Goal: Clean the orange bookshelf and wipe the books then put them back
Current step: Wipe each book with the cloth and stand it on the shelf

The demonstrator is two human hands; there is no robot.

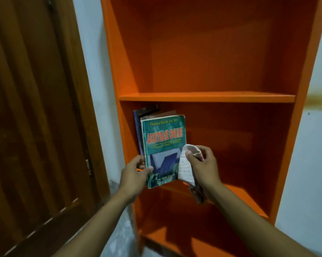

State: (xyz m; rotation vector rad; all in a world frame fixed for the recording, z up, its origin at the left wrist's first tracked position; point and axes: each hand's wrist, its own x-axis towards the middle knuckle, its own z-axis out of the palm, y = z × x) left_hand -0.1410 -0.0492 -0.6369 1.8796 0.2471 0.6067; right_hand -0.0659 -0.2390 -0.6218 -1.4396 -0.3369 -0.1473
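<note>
Our left hand [136,173] grips the lower left edge of the green "Arbitrase Online" book [163,147], thumb curled over its cover, holding it upright at the middle shelf of the orange bookshelf [206,97]. Our right hand [202,164] pinches a white cloth [186,168] against the book's right edge. Behind our left fingers, darker books [147,113] lean against the shelf's left wall.

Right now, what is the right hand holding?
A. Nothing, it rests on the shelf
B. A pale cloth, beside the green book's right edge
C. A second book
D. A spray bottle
B: the right hand has its fingers curled round a pale cloth at the right edge of the green book, which the left hand holds by its lower left corner in front of the orange bookshelf.
</note>
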